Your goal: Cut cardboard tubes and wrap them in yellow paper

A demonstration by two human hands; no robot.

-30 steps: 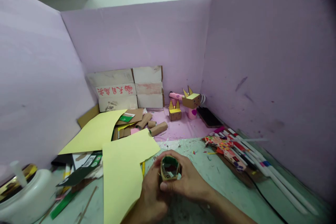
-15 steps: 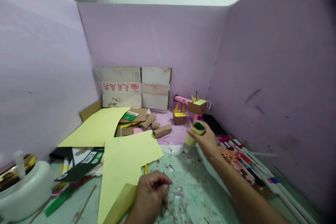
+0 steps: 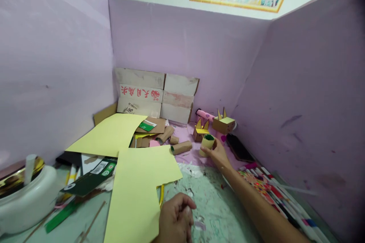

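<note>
Between its thumb and fingers, my right hand grips an upright yellow paper tube with a dark green inside, close in front of a small eared cardboard box. My left hand rests with loosely curled fingers at the front, beside a large yellow paper sheet; nothing shows in it. Another eared box stands behind to the right, near a pink tube.
Brown cardboard tubes lie mid-table. A second yellow sheet, a dark green card and a white container are left. A black phone-like slab and markers lie right. Purple walls surround the table.
My right hand has set the yellow tube lower and more upright, nearer the small eared box. The view has tilted and shifted. My left hand stays curled near the sheet.
</note>
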